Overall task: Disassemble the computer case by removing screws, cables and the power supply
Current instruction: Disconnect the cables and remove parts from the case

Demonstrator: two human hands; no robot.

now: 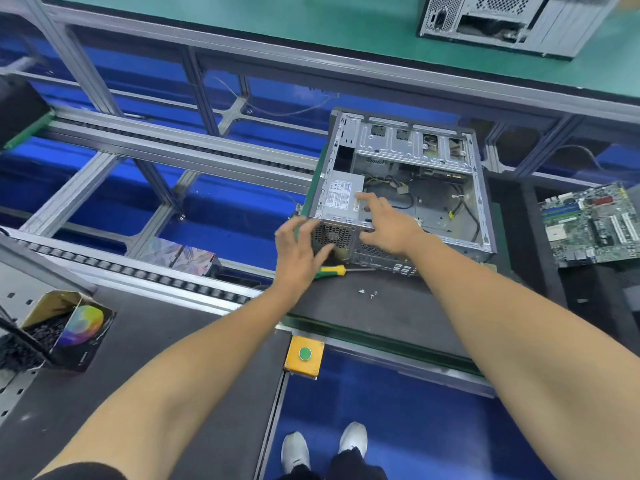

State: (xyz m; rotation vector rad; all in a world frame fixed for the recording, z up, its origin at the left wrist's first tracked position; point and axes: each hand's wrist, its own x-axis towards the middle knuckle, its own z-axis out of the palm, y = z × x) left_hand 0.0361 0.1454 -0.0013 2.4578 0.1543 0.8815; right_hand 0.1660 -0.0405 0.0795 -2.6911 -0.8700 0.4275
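Both hands are out over the near corner of the open computer case (408, 188), which lies on its side on the dark tabletop (381, 317) with its panel off. The left hand (299, 251) is spread wide, fingers splayed against the perforated fan grille at the case's near end, the thumb reaching across the mesh; it grips nothing that I can see. The right hand (388, 221) is also opened out, palm down on the top rear edge of the power supply (341, 199), fingers extended over its labelled face (whether the fingertips hook under anything I cannot tell). The power supply sits in the near left corner of the case, and behind it loose cables (405, 192) trail across the bare metal floor of the chassis, with a drive cage along the far wall. Just beside the left wrist a screwdriver (332, 270) with a yellow and green handle lies on the tabletop, touching the foot of the case, and a few small screws (367, 293) rest nearby. Off to the right lies a motherboard (592, 225), well apart from the case. To the left, an open cardboard box (65, 323) holds a heap of small dark pieces. A yellow box with a green button (304, 354) is fixed at the tabletop's near edge.
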